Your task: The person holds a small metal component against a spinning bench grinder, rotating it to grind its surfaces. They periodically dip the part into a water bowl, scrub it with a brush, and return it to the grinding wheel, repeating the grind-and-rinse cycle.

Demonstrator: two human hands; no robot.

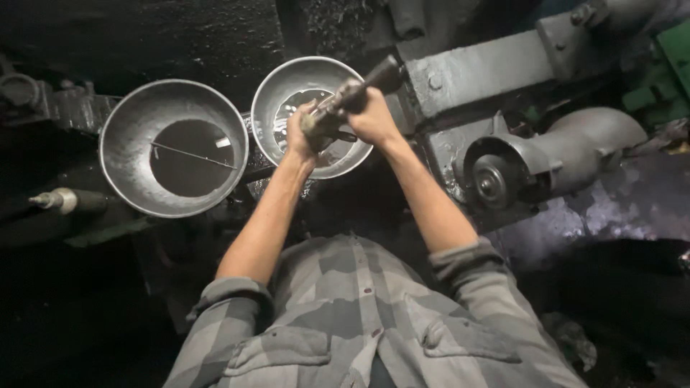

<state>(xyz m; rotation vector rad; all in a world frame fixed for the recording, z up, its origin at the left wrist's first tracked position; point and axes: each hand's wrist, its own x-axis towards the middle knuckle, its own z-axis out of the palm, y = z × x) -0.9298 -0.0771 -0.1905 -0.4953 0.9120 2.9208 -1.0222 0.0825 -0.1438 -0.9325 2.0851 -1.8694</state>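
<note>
At 9 o'clock a small pale-tipped spindle (54, 200) pokes out of the dark machinery. Next, approx 10 o'clock from the hands, sits a large metal bowl (128, 118) w/ dark liquid in it and a thin rod (192, 155) lying across the surface. Just right of it, rims nearly touching, a smaller metal bowl (287, 80) holds shiny wet stuff. Over that bowl the left hand (300, 136) has its fingers wrapped tight round the lower end of a dark metal handle (359, 88), which slants up toward 1 o'clock; the right hand (374, 118) grips the same handle higher up, fingers fully closed too. At 3 o'clock a grey machine housing (575, 147) w/ a round wheel (491, 182) facing the person. Grey plaid shirt (359, 316) at 6 o'clock.
</note>
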